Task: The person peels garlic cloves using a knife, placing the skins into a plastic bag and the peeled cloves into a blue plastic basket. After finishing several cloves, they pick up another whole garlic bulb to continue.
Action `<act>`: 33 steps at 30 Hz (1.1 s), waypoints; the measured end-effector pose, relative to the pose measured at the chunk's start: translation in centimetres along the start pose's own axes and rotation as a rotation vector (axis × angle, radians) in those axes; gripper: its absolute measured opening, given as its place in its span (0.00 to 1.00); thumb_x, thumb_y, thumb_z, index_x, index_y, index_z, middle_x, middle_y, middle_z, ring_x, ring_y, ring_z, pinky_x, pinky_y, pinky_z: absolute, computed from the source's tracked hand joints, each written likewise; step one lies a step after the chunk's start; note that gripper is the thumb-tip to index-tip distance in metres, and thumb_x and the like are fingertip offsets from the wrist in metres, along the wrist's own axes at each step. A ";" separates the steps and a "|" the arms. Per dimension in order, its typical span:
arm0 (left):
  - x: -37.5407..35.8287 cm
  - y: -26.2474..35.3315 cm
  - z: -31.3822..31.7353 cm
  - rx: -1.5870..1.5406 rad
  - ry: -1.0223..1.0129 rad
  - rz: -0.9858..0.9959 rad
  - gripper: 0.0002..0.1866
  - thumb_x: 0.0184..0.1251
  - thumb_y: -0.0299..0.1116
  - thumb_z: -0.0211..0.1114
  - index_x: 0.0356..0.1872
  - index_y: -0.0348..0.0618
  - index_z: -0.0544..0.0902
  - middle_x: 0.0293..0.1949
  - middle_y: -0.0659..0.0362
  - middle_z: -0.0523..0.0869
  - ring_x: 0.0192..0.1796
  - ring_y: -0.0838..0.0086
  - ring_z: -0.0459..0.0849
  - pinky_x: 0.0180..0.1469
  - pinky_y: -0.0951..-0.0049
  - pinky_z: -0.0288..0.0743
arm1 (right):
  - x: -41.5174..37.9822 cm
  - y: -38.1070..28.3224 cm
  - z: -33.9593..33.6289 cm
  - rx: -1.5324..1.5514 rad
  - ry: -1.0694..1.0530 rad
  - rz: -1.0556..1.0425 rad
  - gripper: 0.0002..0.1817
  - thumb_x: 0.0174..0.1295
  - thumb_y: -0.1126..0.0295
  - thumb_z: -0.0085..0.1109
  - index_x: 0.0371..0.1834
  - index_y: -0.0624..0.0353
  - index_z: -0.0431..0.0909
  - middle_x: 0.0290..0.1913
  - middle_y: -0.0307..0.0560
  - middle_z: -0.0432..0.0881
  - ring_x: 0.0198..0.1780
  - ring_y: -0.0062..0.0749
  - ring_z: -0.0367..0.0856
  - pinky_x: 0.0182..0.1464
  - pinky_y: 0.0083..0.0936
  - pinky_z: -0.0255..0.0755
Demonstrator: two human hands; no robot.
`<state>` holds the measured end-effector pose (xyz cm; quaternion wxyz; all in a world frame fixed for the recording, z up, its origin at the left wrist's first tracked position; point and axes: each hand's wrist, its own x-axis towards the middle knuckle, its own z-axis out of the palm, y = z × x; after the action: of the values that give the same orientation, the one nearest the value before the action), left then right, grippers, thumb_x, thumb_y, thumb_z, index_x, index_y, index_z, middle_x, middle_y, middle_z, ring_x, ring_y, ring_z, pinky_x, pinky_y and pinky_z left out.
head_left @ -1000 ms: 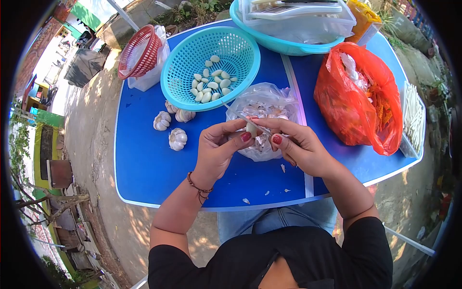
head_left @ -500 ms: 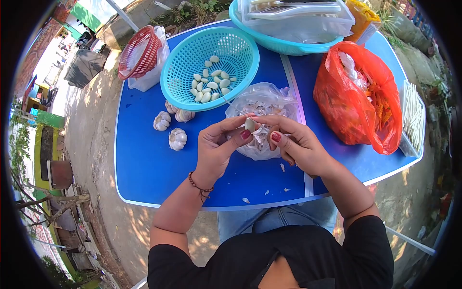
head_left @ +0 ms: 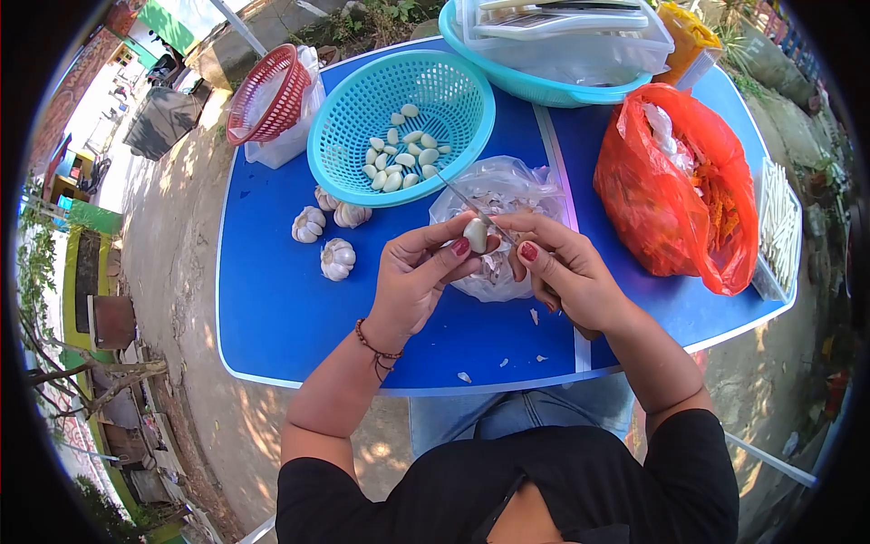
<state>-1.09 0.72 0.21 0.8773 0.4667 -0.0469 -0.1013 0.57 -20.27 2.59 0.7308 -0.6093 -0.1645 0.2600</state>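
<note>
A pale garlic clove (head_left: 476,236) is pinched between the fingertips of my left hand (head_left: 428,270). My right hand (head_left: 566,274) is closed on a knife (head_left: 465,199), whose thin blade points up and left past the clove. Beneath both hands lies a clear plastic bag (head_left: 544,192) with papery garlic skins in it. A turquoise basket (head_left: 349,104) holds several peeled cloves (head_left: 392,181) and stands just beyond my left hand. Several whole garlic bulbs (head_left: 338,259) rest on the blue table (head_left: 272,317) to the left.
A red plastic bag (head_left: 643,218) with orange contents stands at the right, beside a container of white sticks (head_left: 778,222). At the back is another turquoise basin (head_left: 544,89) bearing a clear box (head_left: 580,56). A small red basket (head_left: 288,100) sits at the back left.
The knife blade now shows above the clove, where it was barely visible before. The clove shows more fully in my left fingers, and the view has shifted slightly.
</note>
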 end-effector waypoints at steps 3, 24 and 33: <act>0.1 0.0 -0.1 -0.034 -0.003 -0.019 0.17 0.67 0.20 0.57 0.57 0.33 0.75 0.52 0.47 0.81 0.54 0.62 0.82 0.52 0.75 0.82 | 0.1 0.1 -0.2 -0.003 0.021 -0.027 0.20 0.72 0.67 0.44 0.66 0.51 0.68 0.30 0.36 0.71 0.19 0.09 0.63 0.20 0.09 0.56; 0.1 0.1 -0.3 -0.012 -0.064 -0.017 0.16 0.68 0.24 0.58 0.57 0.34 0.74 0.50 0.50 0.82 0.50 0.64 0.84 0.48 0.73 0.82 | -0.1 0.1 0.0 -0.036 0.003 -0.031 0.20 0.72 0.66 0.44 0.67 0.50 0.67 0.32 0.36 0.72 0.19 0.10 0.62 0.21 0.10 0.57; 0.0 0.0 -0.3 0.103 -0.054 0.038 0.14 0.69 0.24 0.57 0.54 0.33 0.75 0.51 0.47 0.81 0.50 0.68 0.84 0.48 0.77 0.81 | 0.0 0.4 -0.3 -0.050 0.092 -0.036 0.18 0.73 0.64 0.43 0.63 0.53 0.70 0.29 0.36 0.72 0.21 0.10 0.63 0.22 0.11 0.58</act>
<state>-1.02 0.98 0.06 0.8523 0.5074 -0.0845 -0.0947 0.68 -20.42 2.19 0.7266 -0.6358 -0.1481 0.2141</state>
